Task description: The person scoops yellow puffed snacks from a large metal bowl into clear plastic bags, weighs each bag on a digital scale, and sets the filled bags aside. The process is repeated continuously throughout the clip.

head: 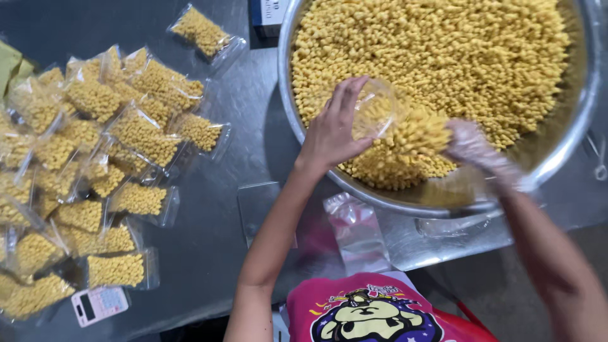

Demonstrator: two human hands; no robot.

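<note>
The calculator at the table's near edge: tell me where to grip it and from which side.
Grip the pink calculator across its two long edges, coming from above. It lies flat, face up, on the table, slightly angled, and the filled bags crowd its far side.

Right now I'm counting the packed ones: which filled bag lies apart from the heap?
The filled bag at the top, near the bowl's rim. It lies alone on the table; the others overlap in the heap at left.

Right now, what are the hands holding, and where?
The left hand grips a clear bag at its open mouth; the gloved right hand pushes yellow snack pieces in.
</note>
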